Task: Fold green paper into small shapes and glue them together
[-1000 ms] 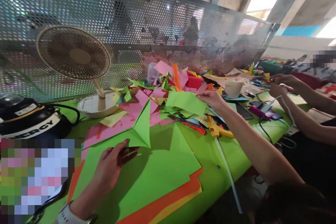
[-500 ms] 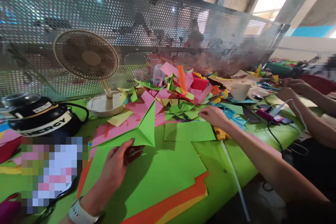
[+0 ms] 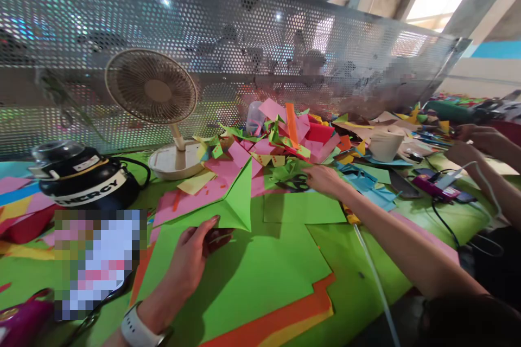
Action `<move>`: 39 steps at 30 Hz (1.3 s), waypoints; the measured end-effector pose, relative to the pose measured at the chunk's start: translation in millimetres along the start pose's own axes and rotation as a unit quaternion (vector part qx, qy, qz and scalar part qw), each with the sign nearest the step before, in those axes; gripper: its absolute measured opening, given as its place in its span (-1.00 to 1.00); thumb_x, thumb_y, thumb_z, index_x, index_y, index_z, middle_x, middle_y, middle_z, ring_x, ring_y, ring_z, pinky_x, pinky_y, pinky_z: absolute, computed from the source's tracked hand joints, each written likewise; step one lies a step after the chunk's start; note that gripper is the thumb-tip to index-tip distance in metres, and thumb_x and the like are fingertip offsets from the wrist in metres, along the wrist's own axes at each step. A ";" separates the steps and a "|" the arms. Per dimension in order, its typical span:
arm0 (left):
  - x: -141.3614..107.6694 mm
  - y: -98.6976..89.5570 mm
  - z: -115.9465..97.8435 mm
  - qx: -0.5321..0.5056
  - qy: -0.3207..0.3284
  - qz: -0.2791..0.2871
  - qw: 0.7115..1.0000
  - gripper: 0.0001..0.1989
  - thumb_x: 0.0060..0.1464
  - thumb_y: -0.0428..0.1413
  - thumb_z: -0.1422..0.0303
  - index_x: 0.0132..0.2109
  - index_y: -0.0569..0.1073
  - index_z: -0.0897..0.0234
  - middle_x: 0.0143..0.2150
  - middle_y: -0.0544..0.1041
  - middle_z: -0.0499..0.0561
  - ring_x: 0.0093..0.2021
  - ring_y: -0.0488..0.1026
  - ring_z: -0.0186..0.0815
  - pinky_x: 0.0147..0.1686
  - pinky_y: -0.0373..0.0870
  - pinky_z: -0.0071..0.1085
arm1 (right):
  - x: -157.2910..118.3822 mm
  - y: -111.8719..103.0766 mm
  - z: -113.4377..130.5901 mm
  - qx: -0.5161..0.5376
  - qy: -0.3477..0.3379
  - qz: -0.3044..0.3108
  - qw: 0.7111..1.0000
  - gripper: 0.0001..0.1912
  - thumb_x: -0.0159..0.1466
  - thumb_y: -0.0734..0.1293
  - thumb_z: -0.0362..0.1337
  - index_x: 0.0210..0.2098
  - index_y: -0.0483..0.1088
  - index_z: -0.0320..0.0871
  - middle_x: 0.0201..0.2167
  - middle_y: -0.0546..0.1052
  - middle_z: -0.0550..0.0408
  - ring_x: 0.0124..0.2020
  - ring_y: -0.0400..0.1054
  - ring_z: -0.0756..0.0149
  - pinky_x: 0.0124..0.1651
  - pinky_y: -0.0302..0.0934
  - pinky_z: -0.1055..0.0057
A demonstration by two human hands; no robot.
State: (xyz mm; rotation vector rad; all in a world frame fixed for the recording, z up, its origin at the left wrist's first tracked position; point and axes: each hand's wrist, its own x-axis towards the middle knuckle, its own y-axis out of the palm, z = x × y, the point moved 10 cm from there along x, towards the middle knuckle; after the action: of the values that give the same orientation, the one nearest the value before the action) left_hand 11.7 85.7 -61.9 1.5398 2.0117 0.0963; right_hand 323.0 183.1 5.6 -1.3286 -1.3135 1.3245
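My left hand, with a white watch band on the wrist, pinches the lower edge of a folded light-green paper. A pointed fold of this paper stands up on the right. Beneath it lie large green sheets over orange and yellow ones. My right hand reaches to the green scraps, its fingers closed at the dark looped handles of a pair of scissors. The scissors' blades are hard to make out among the scraps. Just below that hand lies a green paper rectangle.
A heap of coloured paper pieces lies at the back. To the left stand a desk fan and a black round device. A paper cup, a purple power strip and another person's hands are at the right.
Dark scissor handles now show at my right fingertips, where only green scraps were visible before. My left hand still holds the folded paper. The whole view has shifted slightly.
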 end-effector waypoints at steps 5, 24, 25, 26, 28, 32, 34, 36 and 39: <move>2.3 -1.0 3.8 0.001 -0.001 0.001 1.000 -0.91 -0.20 0.22 0.44 -0.54 0.45 0.23 -0.56 0.55 -0.11 -0.52 0.55 -0.23 -0.42 0.52 -0.34 | 15.2 8.1 15.8 -0.020 -0.040 0.039 0.998 -0.68 0.34 0.27 -0.19 0.04 0.33 -0.16 0.03 0.40 -0.03 -0.07 0.38 0.21 -0.06 0.33 0.15; 0.3 6.9 0.0 0.029 0.042 0.067 0.996 -0.76 -0.32 0.33 0.29 -0.49 0.52 0.36 -0.56 0.56 0.00 -0.47 0.56 -0.21 -0.40 0.50 -0.36 | -21.6 -53.3 -18.0 0.290 -0.048 0.000 0.956 -0.82 -0.07 0.42 -0.19 -0.50 0.49 -0.18 -0.58 0.51 0.16 -0.46 0.41 0.29 -0.41 0.23 0.44; -0.1 7.0 -1.5 0.032 0.046 0.065 0.996 -0.77 -0.32 0.33 0.29 -0.50 0.52 0.35 -0.55 0.56 -0.01 -0.47 0.56 -0.21 -0.40 0.51 -0.35 | -30.9 -50.0 -18.0 0.337 -0.044 -0.016 0.940 -0.74 0.01 0.38 -0.12 -0.41 0.50 -0.20 -0.51 0.54 0.11 -0.44 0.42 0.29 -0.39 0.26 0.43; -0.8 7.2 -3.3 0.038 0.052 0.063 0.996 -0.78 -0.33 0.33 0.29 -0.51 0.52 0.34 -0.54 0.56 -0.02 -0.47 0.56 -0.21 -0.39 0.51 -0.35 | -40.4 -43.7 -13.4 0.383 -0.043 -0.026 0.922 -0.65 0.09 0.31 -0.06 -0.31 0.49 -0.21 -0.41 0.56 0.06 -0.40 0.44 0.31 -0.35 0.29 0.41; -3.0 8.1 -7.0 0.056 0.065 0.058 0.995 -0.78 -0.33 0.33 0.28 -0.55 0.50 0.32 -0.56 0.54 -0.03 -0.47 0.55 -0.21 -0.40 0.51 -0.35 | -57.5 -24.2 8.9 0.461 -0.050 -0.026 0.886 -0.54 0.20 0.20 0.04 -0.20 0.45 -0.23 -0.29 0.57 -0.04 -0.38 0.46 0.32 -0.29 0.35 0.35; -7.0 9.3 -12.3 0.094 0.090 0.051 0.990 -0.73 -0.29 0.32 0.25 -0.62 0.42 0.31 -0.63 0.45 -0.08 -0.49 0.54 -0.20 -0.45 0.49 -0.37 | -78.2 8.0 74.5 0.629 -0.056 0.016 0.775 -0.51 0.07 0.39 0.09 -0.22 0.40 -0.20 -0.25 0.56 -0.07 -0.27 0.48 0.27 -0.17 0.39 0.29; -7.1 8.7 -14.0 0.110 0.099 0.048 0.988 -0.71 -0.27 0.32 0.25 -0.64 0.39 0.30 -0.65 0.42 -0.09 -0.49 0.54 -0.19 -0.47 0.48 -0.38 | -81.7 6.6 98.5 0.720 -0.056 0.014 0.691 -0.47 -0.07 0.52 0.01 -0.22 0.38 -0.16 -0.24 0.56 -0.01 -0.20 0.47 0.25 -0.10 0.36 0.30; -6.1 8.1 -16.0 0.118 0.107 0.045 0.986 -0.68 -0.27 0.32 0.24 -0.66 0.36 0.28 -0.67 0.39 -0.10 -0.48 0.55 -0.19 -0.49 0.48 -0.40 | -82.7 -0.8 116.6 0.761 -0.074 0.016 0.644 -0.47 -0.08 0.55 -0.09 -0.18 0.39 -0.13 -0.14 0.55 -0.01 -0.12 0.44 0.26 -0.04 0.33 0.32; -5.0 9.0 -18.4 0.124 0.111 0.048 0.985 -0.67 -0.23 0.30 0.20 -0.64 0.36 0.28 -0.67 0.39 -0.11 -0.51 0.55 -0.20 -0.56 0.42 -0.45 | -81.1 -4.6 135.5 0.784 -0.099 0.044 0.611 -0.50 -0.06 0.55 -0.18 -0.16 0.41 -0.13 -0.04 0.52 -0.02 -0.06 0.41 0.25 -0.02 0.31 0.32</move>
State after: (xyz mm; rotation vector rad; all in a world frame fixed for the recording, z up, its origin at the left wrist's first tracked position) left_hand 11.1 89.5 -41.2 1.8536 2.1893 0.0586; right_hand 196.8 88.1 6.2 0.0699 0.1787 1.8655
